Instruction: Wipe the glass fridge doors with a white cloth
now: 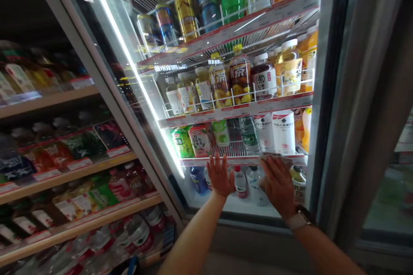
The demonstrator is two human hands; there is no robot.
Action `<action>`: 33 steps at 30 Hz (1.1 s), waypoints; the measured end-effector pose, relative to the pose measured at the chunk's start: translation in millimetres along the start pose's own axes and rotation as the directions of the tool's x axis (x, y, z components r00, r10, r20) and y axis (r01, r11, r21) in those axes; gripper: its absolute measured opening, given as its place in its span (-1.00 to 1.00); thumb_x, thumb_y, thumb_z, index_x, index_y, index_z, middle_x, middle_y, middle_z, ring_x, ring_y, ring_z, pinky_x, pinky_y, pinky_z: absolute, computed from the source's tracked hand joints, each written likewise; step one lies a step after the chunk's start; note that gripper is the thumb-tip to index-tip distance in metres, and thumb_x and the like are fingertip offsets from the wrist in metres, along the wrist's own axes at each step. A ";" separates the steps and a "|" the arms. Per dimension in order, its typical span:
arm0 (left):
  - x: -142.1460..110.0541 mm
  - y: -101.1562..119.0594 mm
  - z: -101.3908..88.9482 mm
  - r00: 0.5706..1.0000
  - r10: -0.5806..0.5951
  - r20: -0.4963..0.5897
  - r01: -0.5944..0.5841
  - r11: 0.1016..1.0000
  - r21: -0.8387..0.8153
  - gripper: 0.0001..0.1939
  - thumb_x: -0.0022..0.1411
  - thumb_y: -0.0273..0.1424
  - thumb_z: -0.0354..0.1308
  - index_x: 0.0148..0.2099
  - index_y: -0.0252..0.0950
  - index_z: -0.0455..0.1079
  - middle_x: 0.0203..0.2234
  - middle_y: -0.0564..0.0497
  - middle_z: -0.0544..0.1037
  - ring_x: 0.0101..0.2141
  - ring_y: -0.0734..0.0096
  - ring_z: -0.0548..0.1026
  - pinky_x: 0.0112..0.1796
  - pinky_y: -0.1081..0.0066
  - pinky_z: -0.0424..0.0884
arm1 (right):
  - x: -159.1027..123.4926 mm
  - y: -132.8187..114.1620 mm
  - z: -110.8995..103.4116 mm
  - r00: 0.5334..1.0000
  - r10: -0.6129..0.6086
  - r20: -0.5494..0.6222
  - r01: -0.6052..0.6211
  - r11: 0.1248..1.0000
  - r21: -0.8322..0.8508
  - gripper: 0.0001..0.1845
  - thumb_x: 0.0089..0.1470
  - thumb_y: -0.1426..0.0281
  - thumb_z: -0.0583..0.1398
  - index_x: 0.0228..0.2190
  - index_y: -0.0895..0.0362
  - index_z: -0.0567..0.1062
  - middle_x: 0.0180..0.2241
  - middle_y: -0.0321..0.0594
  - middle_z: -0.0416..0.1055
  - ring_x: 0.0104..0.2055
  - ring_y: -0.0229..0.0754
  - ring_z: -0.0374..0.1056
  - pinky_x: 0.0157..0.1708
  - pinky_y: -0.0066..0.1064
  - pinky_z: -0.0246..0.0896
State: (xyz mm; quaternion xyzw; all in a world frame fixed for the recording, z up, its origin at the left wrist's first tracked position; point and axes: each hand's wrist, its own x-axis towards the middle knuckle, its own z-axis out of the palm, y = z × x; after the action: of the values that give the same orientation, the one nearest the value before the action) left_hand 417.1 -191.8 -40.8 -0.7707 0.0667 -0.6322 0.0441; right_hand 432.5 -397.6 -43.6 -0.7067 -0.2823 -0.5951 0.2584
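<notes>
My left hand lies flat with its fingers spread against the glass door of a lit drinks fridge, in front of a lower shelf edge. To its right, my right hand, with a watch on the wrist, presses a grey-brown cloth to the same glass. Only the cloth's edges show around the fingers. Behind the pane, near my hands, stand a green-labelled water bottle, white packs and a red-capped bottle.
Tea bottles and cans fill the upper fridge shelves. At the left, an open rack holds rows of bottles, with large water bottles low down. The thick door frame runs up the right side.
</notes>
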 end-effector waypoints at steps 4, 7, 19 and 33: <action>2.0 -0.4 -0.7 1.000 0.011 -0.010 -0.011 1.000 0.001 -0.34 0.35 -0.32 -0.07 0.42 -0.35 -0.10 0.38 -0.21 -0.04 0.37 0.05 -0.13 0.30 0.03 -0.07 | -28.9 -14.7 8.2 0.936 -0.288 0.203 0.267 0.956 0.124 -0.39 0.22 0.66 -0.04 0.24 0.04 0.25 0.14 -0.24 0.41 0.25 -0.25 0.24 0.32 -0.28 0.06; 1.7 -1.0 0.3 1.000 0.017 -0.013 -0.017 1.000 0.005 -0.33 0.35 -0.33 -0.06 0.42 -0.35 -0.12 0.39 -0.21 -0.08 0.37 0.04 -0.14 0.30 0.02 -0.09 | -32.3 -9.5 5.1 0.861 -0.427 0.277 0.386 0.902 0.190 -0.45 0.24 0.65 -0.03 0.19 0.07 0.32 0.15 -0.28 0.40 0.26 -0.30 0.22 0.28 -0.33 0.13; 3.3 1.0 -0.7 1.000 0.021 -0.023 -0.021 1.000 0.007 -0.35 0.35 -0.33 -0.11 0.42 -0.37 -0.12 0.40 -0.18 -0.12 0.37 0.02 -0.14 0.31 0.03 -0.10 | 34.5 44.4 -27.9 0.955 0.159 -0.250 -0.181 0.981 -0.068 -0.34 0.21 0.57 0.04 0.31 0.05 0.13 0.34 -0.11 0.08 0.36 0.14 -0.01 0.32 0.09 -0.03; 0.4 0.3 0.2 1.000 0.002 0.004 -0.002 1.000 0.004 -0.33 0.34 -0.32 -0.08 0.42 -0.34 -0.12 0.38 -0.21 -0.04 0.37 0.04 -0.11 0.30 -0.01 -0.08 | -40.1 -17.5 13.5 0.899 -0.369 0.236 0.331 0.925 0.187 -0.35 0.19 0.70 -0.06 0.24 0.05 0.25 0.11 -0.29 0.44 0.23 -0.29 0.25 0.28 -0.32 0.12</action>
State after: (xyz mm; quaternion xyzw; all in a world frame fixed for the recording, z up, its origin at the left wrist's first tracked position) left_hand 417.4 -192.2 -40.5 -0.7718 0.0661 -0.6307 0.0463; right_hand 424.2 -379.4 -84.7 -0.6975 -0.4788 -0.5096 0.1563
